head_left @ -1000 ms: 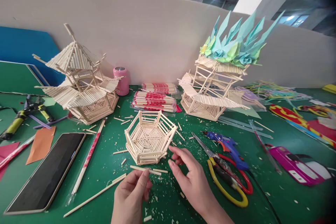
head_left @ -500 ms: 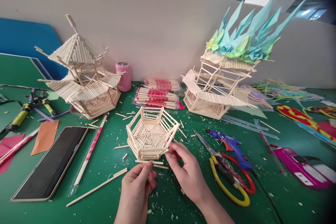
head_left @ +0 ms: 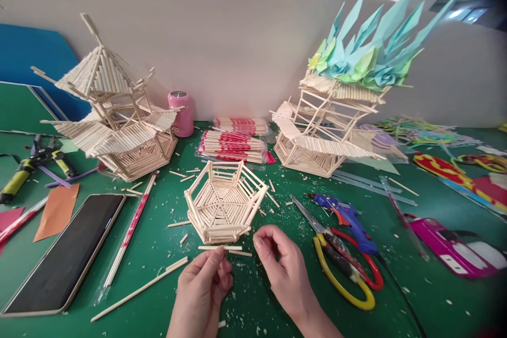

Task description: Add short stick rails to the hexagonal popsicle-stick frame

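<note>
A six-sided open frame of thin wooden sticks (head_left: 225, 203) sits on the green table, its floor laid in a web pattern. Just in front of it, my left hand (head_left: 204, 285) pinches a short wooden stick (head_left: 233, 247) between thumb and finger. My right hand (head_left: 281, 269) is apart from the frame's near right corner, thumb and fingers closed together; anything between them is hidden. Another short stick (head_left: 242, 254) lies between the hands, and a longer stick (head_left: 138, 293) lies left of my left hand.
Scissors (head_left: 344, 269) and a blue glue gun (head_left: 352, 222) lie right. Left are a phone (head_left: 67, 253) and a bagged stick pack (head_left: 130, 232). Behind stand two stick pavilions (head_left: 122, 142) (head_left: 317, 142), stick bundles (head_left: 233, 147) and a pink bottle (head_left: 182, 116). Scraps litter the table.
My right hand has drawn away from the frame's near right corner, which it was touching. My left hand keeps its pinch on the short stick. The view has shifted slightly.
</note>
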`<action>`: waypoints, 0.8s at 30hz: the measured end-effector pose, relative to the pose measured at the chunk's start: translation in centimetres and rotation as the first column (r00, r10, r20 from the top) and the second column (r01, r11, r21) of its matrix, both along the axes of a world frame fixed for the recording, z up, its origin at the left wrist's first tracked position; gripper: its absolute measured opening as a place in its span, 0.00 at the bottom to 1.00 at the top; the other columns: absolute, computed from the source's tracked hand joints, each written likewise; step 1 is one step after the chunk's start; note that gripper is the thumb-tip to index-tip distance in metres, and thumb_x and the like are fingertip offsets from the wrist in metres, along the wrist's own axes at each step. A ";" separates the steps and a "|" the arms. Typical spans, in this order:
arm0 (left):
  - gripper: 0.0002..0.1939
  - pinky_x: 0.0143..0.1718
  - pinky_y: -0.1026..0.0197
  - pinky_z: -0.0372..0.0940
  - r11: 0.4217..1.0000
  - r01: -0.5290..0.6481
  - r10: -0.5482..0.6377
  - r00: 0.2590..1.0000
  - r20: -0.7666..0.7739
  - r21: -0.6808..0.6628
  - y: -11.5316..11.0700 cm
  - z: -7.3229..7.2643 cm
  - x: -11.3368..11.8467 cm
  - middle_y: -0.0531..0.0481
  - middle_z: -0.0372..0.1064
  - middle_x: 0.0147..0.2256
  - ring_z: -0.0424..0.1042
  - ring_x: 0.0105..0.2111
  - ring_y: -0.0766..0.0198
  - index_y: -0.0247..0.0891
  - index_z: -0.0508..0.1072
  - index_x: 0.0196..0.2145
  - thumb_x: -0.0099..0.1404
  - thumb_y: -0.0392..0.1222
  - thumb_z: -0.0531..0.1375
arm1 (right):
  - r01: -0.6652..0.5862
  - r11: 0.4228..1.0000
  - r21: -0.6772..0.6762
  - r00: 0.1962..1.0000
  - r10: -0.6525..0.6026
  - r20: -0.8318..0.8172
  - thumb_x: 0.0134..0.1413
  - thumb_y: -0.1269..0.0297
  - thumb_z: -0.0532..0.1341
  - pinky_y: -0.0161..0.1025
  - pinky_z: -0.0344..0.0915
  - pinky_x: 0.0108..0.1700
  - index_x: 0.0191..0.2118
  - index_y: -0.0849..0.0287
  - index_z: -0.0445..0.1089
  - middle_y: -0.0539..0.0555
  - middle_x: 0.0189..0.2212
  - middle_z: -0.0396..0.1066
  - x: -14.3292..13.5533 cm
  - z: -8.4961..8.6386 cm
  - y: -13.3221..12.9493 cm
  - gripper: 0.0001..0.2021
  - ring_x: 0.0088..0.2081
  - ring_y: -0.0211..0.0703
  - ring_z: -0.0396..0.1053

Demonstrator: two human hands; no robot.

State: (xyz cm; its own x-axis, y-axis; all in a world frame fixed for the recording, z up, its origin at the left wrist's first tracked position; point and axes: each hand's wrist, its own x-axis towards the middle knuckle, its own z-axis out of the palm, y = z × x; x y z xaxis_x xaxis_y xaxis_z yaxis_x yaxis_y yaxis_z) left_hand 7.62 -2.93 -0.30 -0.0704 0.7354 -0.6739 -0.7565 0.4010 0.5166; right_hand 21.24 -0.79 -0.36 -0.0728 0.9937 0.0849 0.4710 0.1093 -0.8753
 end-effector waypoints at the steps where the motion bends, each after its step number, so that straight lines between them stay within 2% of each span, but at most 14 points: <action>1: 0.19 0.18 0.71 0.58 1.000 0.004 -0.004 1.000 0.006 -0.010 -0.1 0.2 0.0 0.53 0.65 0.14 0.59 0.16 0.74 0.30 0.73 0.17 0.31 0.45 0.74 | -0.039 0.999 -0.006 0.999 0.039 0.018 0.57 0.61 0.53 0.32 0.58 0.23 0.28 0.59 0.63 0.47 0.21 0.58 0.1 0.0 -0.3 0.10 0.21 0.36 0.57; 4: 0.17 0.19 0.70 0.58 0.999 0.036 -0.035 0.998 0.049 -0.019 -0.4 0.5 0.1 0.53 0.65 0.14 0.58 0.15 0.74 0.31 0.73 0.17 0.32 0.44 0.74 | -0.173 0.985 -0.006 0.984 0.173 0.032 0.56 0.64 0.54 0.32 0.62 0.27 0.37 0.61 0.67 0.50 0.25 0.62 0.2 0.0 -1.1 0.08 0.25 0.37 0.62; 7: 0.15 0.19 0.69 0.57 0.996 0.085 -0.084 0.991 0.108 -0.005 -0.8 0.4 0.1 0.54 0.65 0.14 0.58 0.14 0.75 0.32 0.73 0.18 0.36 0.43 0.73 | -0.257 0.966 0.008 0.966 0.257 0.003 0.56 0.65 0.56 0.32 0.64 0.29 0.45 0.60 0.68 0.53 0.30 0.65 0.2 -0.2 -1.3 0.12 0.28 0.37 0.65; 12: 0.16 0.17 0.70 0.54 0.989 0.148 -0.144 0.974 0.173 -0.007 -1.5 0.0 0.3 0.55 0.62 0.12 0.56 0.13 0.76 0.32 0.71 0.15 0.38 0.44 0.72 | -0.311 0.944 0.109 0.950 0.311 0.017 0.57 0.67 0.56 0.32 0.63 0.32 0.35 0.61 0.71 0.54 0.29 0.68 -0.1 -0.3 -1.2 0.07 0.31 0.39 0.67; 16: 0.16 0.19 0.70 0.55 0.991 0.129 -0.125 0.984 0.126 -0.024 -1.6 0.1 0.3 0.56 0.62 0.12 0.58 0.14 0.75 0.32 0.72 0.16 0.36 0.44 0.73 | -0.315 0.939 0.141 0.949 0.306 0.081 0.58 0.66 0.53 0.32 0.61 0.30 0.29 0.60 0.67 0.52 0.25 0.64 0.2 -0.1 -1.6 0.09 0.28 0.38 0.64; 18: 0.16 0.20 0.69 0.57 0.992 0.121 -0.119 0.990 0.082 -0.023 -1.6 0.1 0.3 0.56 0.62 0.13 0.59 0.15 0.74 0.32 0.73 0.18 0.36 0.44 0.73 | -0.237 0.964 0.123 0.971 0.231 0.065 0.60 0.65 0.50 0.32 0.59 0.29 0.28 0.58 0.63 0.50 0.25 0.60 0.8 0.0 -1.7 0.10 0.27 0.37 0.62; 20: 0.16 0.20 0.69 0.57 0.993 0.120 -0.119 0.992 0.047 -0.008 -1.6 0.0 0.4 0.56 0.62 0.13 0.58 0.15 0.75 0.32 0.74 0.18 0.36 0.45 0.72 | -0.065 0.994 0.087 0.998 0.064 0.022 0.62 0.62 0.47 0.32 0.57 0.26 0.26 0.57 0.57 0.48 0.23 0.56 1.7 0.1 -1.4 0.13 0.24 0.36 0.57; 22: 0.16 0.19 0.70 0.54 0.993 0.119 -0.119 0.993 0.015 0.026 -1.6 -0.1 0.5 0.56 0.61 0.12 0.55 0.14 0.76 0.32 0.74 0.17 0.37 0.46 0.72 | 0.125 0.990 0.063 0.992 -0.124 -0.032 0.62 0.58 0.44 0.32 0.55 0.23 0.22 0.55 0.52 0.46 0.20 0.51 2.7 0.0 -1.0 0.17 0.22 0.36 0.53; 24: 0.17 0.17 0.71 0.51 0.992 0.112 -0.109 0.992 -0.056 0.062 -1.7 -0.2 0.7 0.57 0.59 0.11 0.54 0.13 0.77 0.32 0.74 0.17 0.37 0.49 0.72 | 0.250 0.967 0.046 0.967 -0.246 -0.068 0.62 0.55 0.42 0.33 0.54 0.22 0.20 0.54 0.48 0.45 0.18 0.49 3.5 -0.1 -0.6 0.20 0.20 0.36 0.51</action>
